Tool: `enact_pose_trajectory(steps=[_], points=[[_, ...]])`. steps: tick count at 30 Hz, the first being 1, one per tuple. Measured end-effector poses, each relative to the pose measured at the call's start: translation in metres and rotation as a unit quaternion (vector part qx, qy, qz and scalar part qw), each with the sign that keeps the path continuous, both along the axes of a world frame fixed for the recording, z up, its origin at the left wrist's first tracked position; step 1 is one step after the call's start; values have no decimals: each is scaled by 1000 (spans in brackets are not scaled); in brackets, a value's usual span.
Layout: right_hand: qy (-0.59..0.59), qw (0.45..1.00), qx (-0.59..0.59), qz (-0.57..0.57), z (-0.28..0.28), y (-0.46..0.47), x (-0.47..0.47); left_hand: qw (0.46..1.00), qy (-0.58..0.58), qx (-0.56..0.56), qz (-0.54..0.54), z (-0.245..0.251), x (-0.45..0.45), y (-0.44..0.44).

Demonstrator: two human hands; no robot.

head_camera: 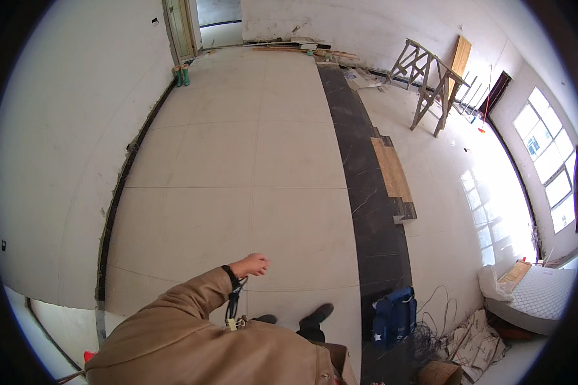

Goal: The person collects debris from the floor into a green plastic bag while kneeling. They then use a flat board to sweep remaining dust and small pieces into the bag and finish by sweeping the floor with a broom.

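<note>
My left hand hovers in front of my chest over the pale floor tiles, its fingers curled. Whether it holds anything small cannot be told. A brown jacket sleeve with a dark cuff covers that arm. Below the wrist hangs a dark cord, with a pale clip at the jacket front. My right hand is out of view, apart from what may be fingertips at the bottom edge. Under me show my dark shoes, and a blue bag lies to their right.
A dark stone strip runs along the floor, with stepped wood-look boards beside it. Wooden trestles stand at the back right. Coiled wire, cardboard and a mattress lie at lower right. Green boots stand by the left wall.
</note>
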State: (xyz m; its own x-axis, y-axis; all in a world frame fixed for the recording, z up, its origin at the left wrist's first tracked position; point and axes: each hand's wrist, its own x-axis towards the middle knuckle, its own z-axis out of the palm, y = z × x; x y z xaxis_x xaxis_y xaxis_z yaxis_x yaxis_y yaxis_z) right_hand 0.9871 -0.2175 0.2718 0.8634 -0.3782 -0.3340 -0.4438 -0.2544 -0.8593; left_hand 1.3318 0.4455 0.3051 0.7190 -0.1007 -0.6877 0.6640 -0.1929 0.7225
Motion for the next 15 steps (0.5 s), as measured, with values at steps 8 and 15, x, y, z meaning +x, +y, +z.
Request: enact_pose_trajectory(steps=[8,15], points=[[192,865,399,-235,-86,-126,236,975,16,38,219,-48,-7,17],[234,923,256,-167,-69,-125,485,879,194,-10,435,-75,-66,5]])
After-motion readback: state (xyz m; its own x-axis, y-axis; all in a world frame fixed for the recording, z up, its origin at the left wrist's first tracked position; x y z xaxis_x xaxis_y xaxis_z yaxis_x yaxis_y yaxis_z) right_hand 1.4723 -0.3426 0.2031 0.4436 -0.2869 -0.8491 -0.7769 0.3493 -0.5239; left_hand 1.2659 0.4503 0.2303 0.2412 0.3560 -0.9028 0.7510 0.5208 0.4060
